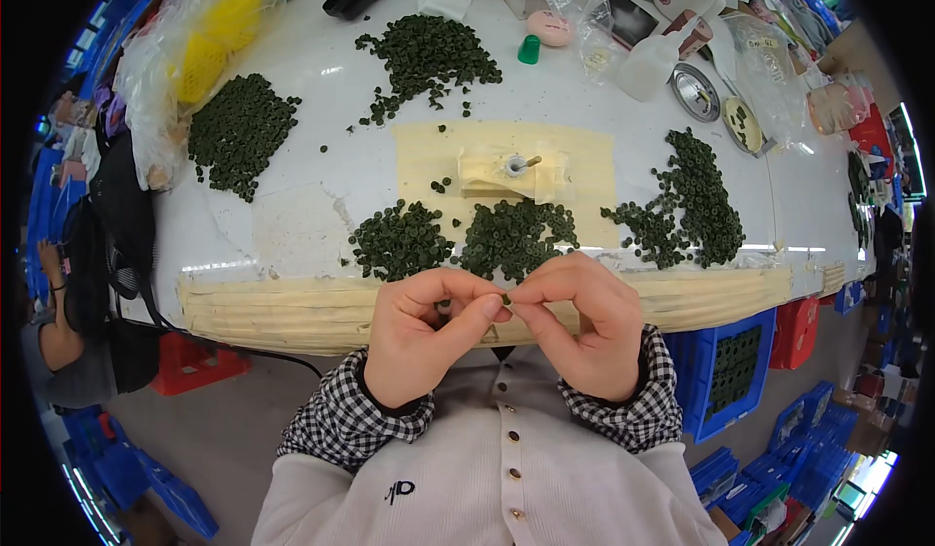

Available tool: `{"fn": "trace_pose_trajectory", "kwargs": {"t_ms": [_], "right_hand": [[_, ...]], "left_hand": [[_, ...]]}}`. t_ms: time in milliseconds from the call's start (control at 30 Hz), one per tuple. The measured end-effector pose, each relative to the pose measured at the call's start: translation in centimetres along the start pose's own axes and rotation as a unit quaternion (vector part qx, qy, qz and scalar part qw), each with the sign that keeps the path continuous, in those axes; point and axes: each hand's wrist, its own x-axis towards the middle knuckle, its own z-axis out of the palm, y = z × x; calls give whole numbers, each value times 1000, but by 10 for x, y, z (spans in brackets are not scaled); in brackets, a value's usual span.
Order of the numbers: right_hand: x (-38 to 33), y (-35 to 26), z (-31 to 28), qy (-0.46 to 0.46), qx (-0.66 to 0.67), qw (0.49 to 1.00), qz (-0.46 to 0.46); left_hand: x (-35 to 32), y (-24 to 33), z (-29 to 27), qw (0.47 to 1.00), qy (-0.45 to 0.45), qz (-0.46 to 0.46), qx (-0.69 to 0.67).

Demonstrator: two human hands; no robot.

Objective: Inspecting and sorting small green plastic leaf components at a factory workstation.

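Observation:
Close to the table's front edge, my left hand [421, 334] and my right hand [592, 330] meet fingertip to fingertip. Between their pinched thumbs and forefingers is a small dark green ring-like piece [506, 300], mostly covered by the fingers. Just beyond the hands lie two heaps of similar small green pieces, a left heap [401, 241] and a middle heap [518, 237]. Behind them stands a tape-wrapped block [487, 174] with a metal peg [516, 165] on top. A larger heap [703, 210] spreads to the right.
More green pieces form a far heap [429, 56] and a left heap [242, 132]. A plastic bag with yellow contents [219, 44] lies far left. A green cap [529, 49], white bottle [648, 67] and round metal tin [694, 92] stand at the back. A blue crate [693, 405] sits below right.

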Motion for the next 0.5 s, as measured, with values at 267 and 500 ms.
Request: {"fn": "trace_pose_trajectory", "kwargs": {"t_ms": [267,500], "right_hand": [[-7,3,5,3,173,972,161],[-9,5,6,-9,164,976,141]], "left_hand": [[0,-2,2,1000,15,12,1],[-1,-6,2,1000,14,28,5]]}}
